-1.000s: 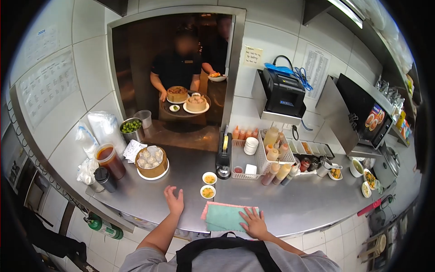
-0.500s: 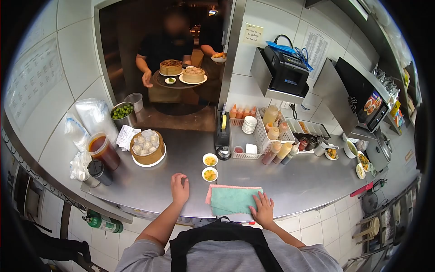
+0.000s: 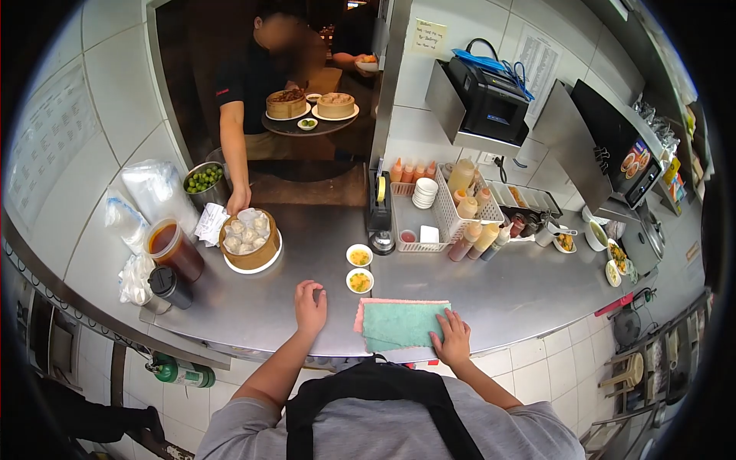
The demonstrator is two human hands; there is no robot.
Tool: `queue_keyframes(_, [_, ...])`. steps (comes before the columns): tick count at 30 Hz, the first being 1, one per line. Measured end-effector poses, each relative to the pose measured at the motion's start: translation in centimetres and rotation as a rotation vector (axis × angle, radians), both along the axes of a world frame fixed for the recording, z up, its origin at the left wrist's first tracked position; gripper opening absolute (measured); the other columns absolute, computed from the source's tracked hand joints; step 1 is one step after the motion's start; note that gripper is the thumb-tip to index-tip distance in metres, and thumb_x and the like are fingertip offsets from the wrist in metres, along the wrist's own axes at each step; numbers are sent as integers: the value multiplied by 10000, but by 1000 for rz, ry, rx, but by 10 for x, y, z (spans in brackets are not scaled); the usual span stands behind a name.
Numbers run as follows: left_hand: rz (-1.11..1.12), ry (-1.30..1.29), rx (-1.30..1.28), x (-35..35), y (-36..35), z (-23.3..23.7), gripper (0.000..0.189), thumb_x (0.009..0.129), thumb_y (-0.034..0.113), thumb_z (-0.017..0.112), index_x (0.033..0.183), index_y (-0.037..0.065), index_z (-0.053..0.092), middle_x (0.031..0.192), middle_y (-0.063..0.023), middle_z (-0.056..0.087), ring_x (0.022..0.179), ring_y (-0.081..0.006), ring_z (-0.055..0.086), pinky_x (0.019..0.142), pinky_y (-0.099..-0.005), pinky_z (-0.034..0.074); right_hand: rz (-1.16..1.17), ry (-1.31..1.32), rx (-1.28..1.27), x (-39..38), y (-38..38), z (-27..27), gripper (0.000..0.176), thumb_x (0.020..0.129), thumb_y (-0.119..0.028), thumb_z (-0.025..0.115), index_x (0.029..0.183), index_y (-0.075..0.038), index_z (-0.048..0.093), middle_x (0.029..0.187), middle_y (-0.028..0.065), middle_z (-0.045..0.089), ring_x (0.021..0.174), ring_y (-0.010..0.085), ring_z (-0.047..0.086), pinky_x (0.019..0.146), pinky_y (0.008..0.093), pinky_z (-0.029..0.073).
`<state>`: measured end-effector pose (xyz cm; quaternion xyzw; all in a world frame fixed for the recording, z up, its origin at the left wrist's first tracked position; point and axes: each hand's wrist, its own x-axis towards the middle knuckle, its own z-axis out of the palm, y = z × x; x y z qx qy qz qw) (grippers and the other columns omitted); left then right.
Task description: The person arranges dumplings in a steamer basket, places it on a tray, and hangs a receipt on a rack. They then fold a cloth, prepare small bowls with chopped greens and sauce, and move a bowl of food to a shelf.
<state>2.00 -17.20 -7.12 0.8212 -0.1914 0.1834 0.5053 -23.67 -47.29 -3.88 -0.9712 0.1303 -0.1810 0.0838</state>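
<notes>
My left hand (image 3: 310,307) rests on the steel counter with loosely bent fingers and nothing in it. Flat along the right edge of a folded green cloth (image 3: 406,325) lies my right hand (image 3: 452,337), fingers spread and not gripping. A pink cloth (image 3: 358,316) shows from under the green one. Just beyond the cloths stand two small white bowls of yellow soup (image 3: 359,281). To the left, a bamboo steamer (image 3: 264,251) of dumplings sits on a white plate (image 3: 274,263). A co-worker's hand (image 3: 240,199) reaches through the window to the steamer's far rim.
Left of the steamer are a paper slip (image 3: 211,225), a jug of brown liquid (image 3: 175,249), a black-lidded cup (image 3: 170,288) and a pot of green limes (image 3: 205,182). Squeeze bottles (image 3: 477,241) and white baskets (image 3: 420,247) line the back right. The co-worker has a loaded tray (image 3: 310,126).
The co-worker has leaned in and stretched an arm through the window to the steamer. The tray has shifted slightly. My hands stay in nearly the same places on the counter and cloth.
</notes>
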Motion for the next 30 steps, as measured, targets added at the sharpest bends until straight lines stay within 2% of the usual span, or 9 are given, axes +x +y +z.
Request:
queue_keyframes(6, [42, -35, 2, -3, 0, 0, 156, 881, 80, 676, 1016, 52, 602, 1195, -181, 557, 1132, -361, 559, 982, -430, 447, 48, -45, 2, -2, -5, -4, 510, 879, -346, 694, 1321, -115, 587, 1443, 151, 500, 1351, 360, 446, 1049, 516, 336])
queue_keyframes(10, [99, -35, -86, 4, 3, -10, 172, 871, 91, 700, 1002, 46, 599, 1154, -177, 565, 1095, -335, 570, 943, -418, 466, 85, -73, 4, -6, -6, -4, 504, 881, -337, 689, 1324, -120, 586, 1441, 149, 501, 1360, 366, 431, 1050, 564, 317])
queue_keyframes(13, [133, 88, -205, 5, 2, -8, 155, 894, 105, 697, 1001, 41, 604, 1125, -148, 565, 1008, -269, 595, 862, -370, 499, 78, -58, 10, -6, -7, -3, 504, 881, -334, 689, 1333, -137, 583, 1452, 138, 494, 1379, 363, 412, 1061, 605, 292])
queue_keyframes(15, [140, 160, -274, 9, 1, -12, 130, 922, 126, 687, 979, 31, 619, 1058, -116, 575, 889, -210, 603, 786, -331, 508, 52, -31, 36, -9, -9, -7, 515, 882, -328, 689, 1354, -163, 570, 1471, 124, 479, 1403, 355, 389, 1083, 625, 268])
queue_keyframes(22, [282, 228, -284, 28, 0, -32, 212, 980, 223, 635, 922, 19, 644, 893, -84, 624, 807, -178, 591, 756, -315, 489, 163, -127, 114, -18, -17, -11, 507, 882, -270, 693, 1346, -133, 545, 1466, 121, 479, 1385, 341, 418, 1072, 609, 285])
queue_keyframes(23, [276, 349, -432, 36, 1, -34, 255, 996, 253, 611, 910, 16, 642, 874, -69, 630, 800, -163, 579, 749, -308, 480, 167, -127, 111, -19, -19, -11, 507, 882, -270, 693, 1346, -133, 545, 1466, 121, 479, 1385, 341, 418, 1072, 609, 285])
queue_keyframes(25, [305, 488, -606, 36, -5, -15, 339, 1032, 298, 549, 870, 8, 618, 828, -24, 621, 763, -128, 541, 734, -290, 458, 248, -183, 138, -23, -23, -12, 481, 873, -223, 704, 1319, -117, 558, 1435, 130, 495, 1355, 346, 447, 1066, 570, 314])
queue_keyframes(28, [222, 402, -471, 41, -6, 30, 326, 1046, 276, 520, 865, 17, 599, 808, -16, 598, 758, -119, 534, 724, -286, 452, 291, -241, 257, -24, -34, -18, 441, 852, -169, 713, 1272, -106, 591, 1416, 148, 497, 1328, 371, 460, 1042, 532, 353])
queue_keyframes(30, [179, 369, -575, 48, -15, 61, 295, 1050, 248, 511, 877, 25, 595, 813, -9, 588, 763, -108, 533, 716, -274, 450, 297, -254, 297, -23, -36, -15, 411, 851, -144, 706, 1246, -100, 603, 1397, 154, 509, 1311, 376, 471, 1036, 520, 365])
